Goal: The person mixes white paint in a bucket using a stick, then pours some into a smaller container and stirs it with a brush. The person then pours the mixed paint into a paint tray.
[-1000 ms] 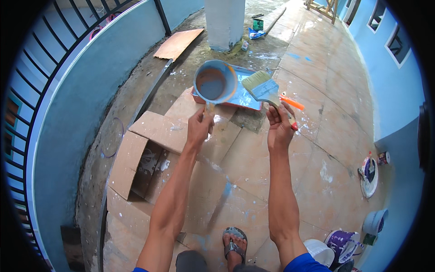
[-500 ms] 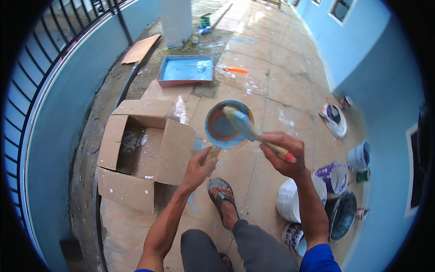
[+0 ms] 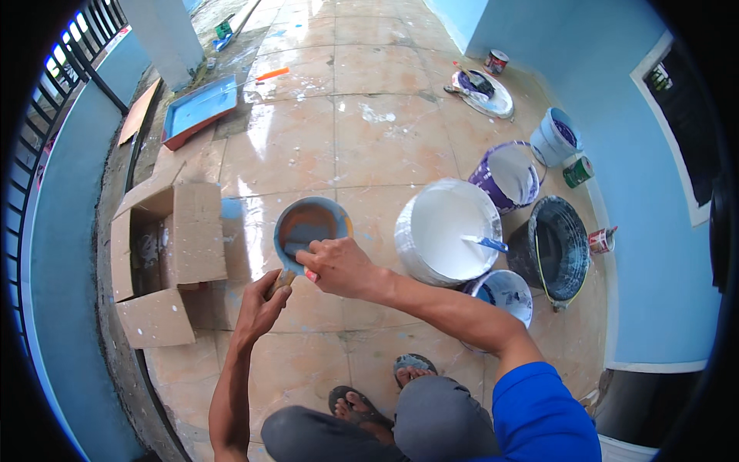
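Note:
My left hand (image 3: 260, 302) is closed around the short handle of a blue-grey dipper (image 3: 342, 212), held above the tiled floor. Orange-brown stain and greyish-blue paint coat the inside of its bowl. My right hand (image 3: 337, 266) reaches across to the dipper's near rim, fingers closed on a paintbrush. Only the red end of the brush handle (image 3: 310, 274) shows clearly beside my palm; the hand hides most of the rest, and the bristle end points into the bowl.
To my right stand a white paint bucket (image 3: 416, 258) with a blue-handled tool (image 3: 485, 244), a purple bucket (image 3: 483, 175), a black bucket (image 3: 531, 254) and smaller cans. Left are a cardboard box (image 3: 202, 231) and a paint tray (image 3: 181, 138). A lid with rags (image 3: 500, 104) lies farther off.
My right hand has moved in to the dipper, bringing the brush from a raised slant above the bowl to its near rim. The view has turned right, showing more of the buckets.

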`<state>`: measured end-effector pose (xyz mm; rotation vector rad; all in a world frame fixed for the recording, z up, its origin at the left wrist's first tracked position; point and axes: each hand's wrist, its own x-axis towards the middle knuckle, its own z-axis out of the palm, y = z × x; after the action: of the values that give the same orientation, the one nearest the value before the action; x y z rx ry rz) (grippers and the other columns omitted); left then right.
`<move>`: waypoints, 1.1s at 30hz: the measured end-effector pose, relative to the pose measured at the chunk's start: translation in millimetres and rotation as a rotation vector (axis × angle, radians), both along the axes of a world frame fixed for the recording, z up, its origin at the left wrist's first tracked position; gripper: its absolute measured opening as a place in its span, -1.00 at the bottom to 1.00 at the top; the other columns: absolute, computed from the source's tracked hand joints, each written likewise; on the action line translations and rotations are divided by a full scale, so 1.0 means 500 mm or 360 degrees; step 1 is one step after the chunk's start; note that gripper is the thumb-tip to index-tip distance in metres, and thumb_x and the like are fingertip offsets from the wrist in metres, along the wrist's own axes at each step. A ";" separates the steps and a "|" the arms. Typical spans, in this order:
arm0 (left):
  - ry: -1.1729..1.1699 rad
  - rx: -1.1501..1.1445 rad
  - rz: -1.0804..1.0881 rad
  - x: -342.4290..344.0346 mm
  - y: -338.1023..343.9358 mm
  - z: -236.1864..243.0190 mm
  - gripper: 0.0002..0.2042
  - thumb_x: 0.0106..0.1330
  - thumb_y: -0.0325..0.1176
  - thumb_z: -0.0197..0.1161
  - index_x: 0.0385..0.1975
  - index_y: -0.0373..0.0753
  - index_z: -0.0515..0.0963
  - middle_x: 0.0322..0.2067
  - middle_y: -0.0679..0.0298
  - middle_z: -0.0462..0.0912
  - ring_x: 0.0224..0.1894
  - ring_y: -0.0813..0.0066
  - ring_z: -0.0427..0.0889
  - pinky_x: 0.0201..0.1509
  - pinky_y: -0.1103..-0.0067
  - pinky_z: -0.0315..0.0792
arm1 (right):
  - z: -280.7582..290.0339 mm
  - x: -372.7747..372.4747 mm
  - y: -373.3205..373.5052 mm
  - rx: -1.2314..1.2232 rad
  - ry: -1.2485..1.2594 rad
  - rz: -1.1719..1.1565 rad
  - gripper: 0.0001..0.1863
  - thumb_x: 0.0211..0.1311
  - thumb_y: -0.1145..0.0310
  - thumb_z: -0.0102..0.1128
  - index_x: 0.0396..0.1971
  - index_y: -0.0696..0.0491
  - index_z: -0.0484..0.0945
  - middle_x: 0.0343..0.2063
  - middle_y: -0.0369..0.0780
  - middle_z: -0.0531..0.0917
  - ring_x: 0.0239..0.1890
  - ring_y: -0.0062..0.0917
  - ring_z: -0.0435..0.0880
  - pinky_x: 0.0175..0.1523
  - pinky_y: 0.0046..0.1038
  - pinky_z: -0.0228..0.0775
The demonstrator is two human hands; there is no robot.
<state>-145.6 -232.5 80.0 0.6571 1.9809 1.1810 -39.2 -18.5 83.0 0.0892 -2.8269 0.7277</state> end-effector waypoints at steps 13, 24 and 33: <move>-0.0306 0.0158 0.0146 0.288 -0.046 -0.078 -0.64 0.44 -0.38 0.20 0.17 -0.40 0.58 -0.57 0.46 0.48 -0.65 0.75 0.35 -0.61 0.69 0.18 | 0.000 0.344 -0.033 -0.0322 0.0345 -0.0198 -0.67 0.25 0.19 0.42 -0.06 0.04 0.67 -0.32 -0.06 0.72 -0.23 -0.05 0.75 -0.08 -0.12 0.61; -0.0345 0.0155 -0.0320 0.277 0.048 0.149 -0.65 0.46 -0.39 0.25 0.16 -0.43 0.57 -0.52 0.41 0.52 -0.57 0.72 0.43 -0.52 0.65 0.29 | 0.174 0.762 0.150 -0.0363 0.0534 -0.1311 -0.53 0.18 0.36 0.56 0.10 0.05 0.66 -0.33 -0.28 0.72 -0.48 -0.63 0.59 -0.34 -0.51 0.51; 0.0422 0.0457 -0.1274 0.427 0.506 0.227 -0.63 0.39 -0.27 0.32 0.11 -0.34 0.62 -0.34 -0.09 0.73 -0.34 0.11 0.72 -0.18 0.29 0.54 | 0.201 0.684 0.227 -0.0011 0.0721 -0.1227 -0.52 0.18 0.35 0.58 0.09 0.11 0.66 -0.40 -0.17 0.66 -0.43 -0.41 0.69 -0.31 -0.39 0.54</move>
<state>68.0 20.4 193.6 1.6349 1.4833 0.8914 303.0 94.9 183.3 -0.7012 -2.1573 0.4515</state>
